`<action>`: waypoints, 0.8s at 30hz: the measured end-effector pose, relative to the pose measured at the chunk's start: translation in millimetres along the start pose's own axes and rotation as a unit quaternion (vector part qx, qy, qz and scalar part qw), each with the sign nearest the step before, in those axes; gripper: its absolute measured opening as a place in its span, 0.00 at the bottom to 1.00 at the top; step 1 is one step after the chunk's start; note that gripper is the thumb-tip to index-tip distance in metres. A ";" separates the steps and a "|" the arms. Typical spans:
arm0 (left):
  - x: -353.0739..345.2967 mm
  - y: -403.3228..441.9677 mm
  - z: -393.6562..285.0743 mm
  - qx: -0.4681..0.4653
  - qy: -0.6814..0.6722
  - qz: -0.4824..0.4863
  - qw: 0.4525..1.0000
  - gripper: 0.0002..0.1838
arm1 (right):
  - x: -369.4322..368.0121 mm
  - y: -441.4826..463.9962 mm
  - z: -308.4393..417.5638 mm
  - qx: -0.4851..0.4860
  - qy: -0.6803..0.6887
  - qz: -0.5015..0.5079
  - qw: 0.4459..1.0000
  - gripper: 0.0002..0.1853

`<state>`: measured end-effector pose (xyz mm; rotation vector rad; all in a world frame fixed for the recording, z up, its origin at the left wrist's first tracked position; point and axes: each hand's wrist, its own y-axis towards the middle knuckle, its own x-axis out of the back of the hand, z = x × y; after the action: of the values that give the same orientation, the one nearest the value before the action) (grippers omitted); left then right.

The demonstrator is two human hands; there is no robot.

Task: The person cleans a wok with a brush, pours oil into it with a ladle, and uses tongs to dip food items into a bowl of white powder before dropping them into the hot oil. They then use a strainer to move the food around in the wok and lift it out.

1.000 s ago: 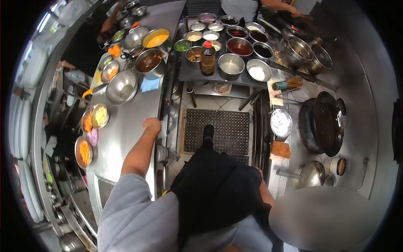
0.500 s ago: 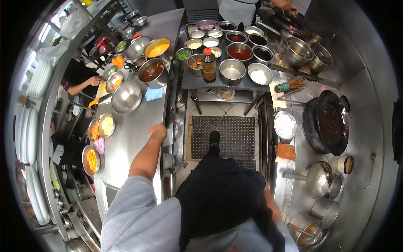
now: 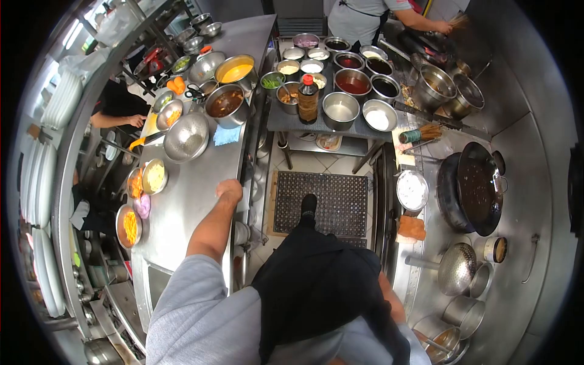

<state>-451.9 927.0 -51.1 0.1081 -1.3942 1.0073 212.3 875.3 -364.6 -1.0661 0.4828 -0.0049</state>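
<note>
Co-worker's arm (image 3: pixel 418 19) shifted rightward | left grip (image 3: pixel 229 190) at edge of counter (image 3: pixel 188 194)

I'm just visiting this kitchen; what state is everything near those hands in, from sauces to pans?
Left hand: at the counter's edge, holding nothing visible
Right hand: out of sight
Steel counter: partly covered with bowls
Blue cloth: crumpled
Perforated bowl: empty
Yellow-sauce pot: uncovered
Brown-sauce pot: uncovered
Red-capped bottle: upright, closed
Dark wok: tilted

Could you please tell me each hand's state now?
Left hand: at the edge of the counter; open or closed unclear.
Right hand: out of sight.
</note>
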 end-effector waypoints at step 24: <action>-2.1 4.8 -3.0 -0.007 0.037 0.012 0.999 0.16 | -43.3 -61.8 20.9 0.087 -0.303 -0.058 0.947 0.10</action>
<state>-452.3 930.5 -55.9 0.0431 -1.3373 1.0122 195.5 872.4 -288.2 -0.8650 -0.1360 0.1700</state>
